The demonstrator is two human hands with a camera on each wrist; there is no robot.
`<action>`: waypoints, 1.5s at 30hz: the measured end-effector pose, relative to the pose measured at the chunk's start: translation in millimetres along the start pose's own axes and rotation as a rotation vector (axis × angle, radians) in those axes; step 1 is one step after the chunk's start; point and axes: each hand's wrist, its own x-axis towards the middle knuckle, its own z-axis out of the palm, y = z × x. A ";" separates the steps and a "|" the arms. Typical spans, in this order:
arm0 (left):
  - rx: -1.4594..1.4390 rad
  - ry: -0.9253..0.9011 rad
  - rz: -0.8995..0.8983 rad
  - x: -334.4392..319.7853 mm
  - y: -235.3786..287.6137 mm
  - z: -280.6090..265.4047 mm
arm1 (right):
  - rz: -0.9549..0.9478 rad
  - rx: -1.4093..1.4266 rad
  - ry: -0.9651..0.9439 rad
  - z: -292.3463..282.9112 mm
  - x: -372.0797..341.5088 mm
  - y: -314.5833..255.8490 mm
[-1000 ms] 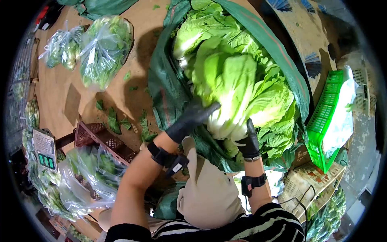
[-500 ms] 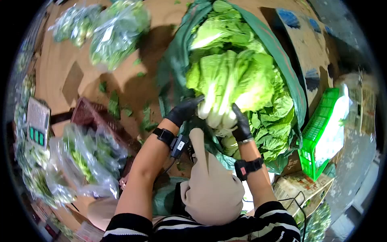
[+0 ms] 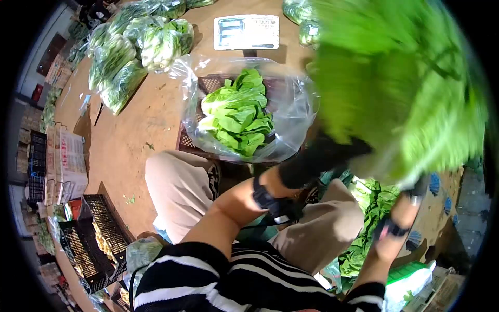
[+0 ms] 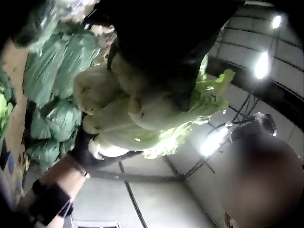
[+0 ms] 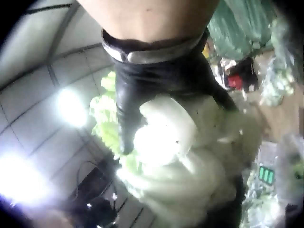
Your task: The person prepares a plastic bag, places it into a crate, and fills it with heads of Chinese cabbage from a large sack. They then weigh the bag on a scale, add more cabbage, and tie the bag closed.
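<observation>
Two gloved hands grip one bunch [image 3: 384, 78] from both sides: left hand [image 3: 327, 156], right hand [image 3: 416, 187]. It is raised to the person's right, beside the clear bag [image 3: 293, 122]. Blur smears its leaves, and the head view's top edge cuts them off. The left fingers are lost in shadow; the right thumb [image 5: 126, 118] lies along the stalks [image 5: 164, 128]. The left forearm [image 3: 236, 203] slants across the lap.
</observation>
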 end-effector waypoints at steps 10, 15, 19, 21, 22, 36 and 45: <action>0.534 0.938 -0.011 -152.5 -41.5 -149.7 | 0.376 -0.512 -0.418 21.7 302.2 123.5; 0.626 0.989 -0.152 -149.4 -138.7 -196.4 | 0.275 -1.116 -0.428 -85.7 300.1 183.9; -0.078 1.128 -0.152 -115.0 -159.7 -194.4 | 0.650 -1.016 -0.070 -98.8 288.0 189.4; -0.336 1.103 -0.193 -94.3 -131.1 -178.1 | 0.725 -1.133 -0.214 -125.0 306.8 214.8; -0.331 1.114 -0.209 -96.9 -128.3 -185.6 | 0.896 -1.099 -0.277 -141.7 319.1 228.5; 0.301 0.406 -0.857 -88.5 -16.9 -177.1 | 0.287 -1.761 -0.452 -82.5 263.7 262.7; 2.250 -0.163 -0.312 -19.9 -27.5 -283.8 | 0.087 -2.032 -0.349 -105.5 234.2 263.3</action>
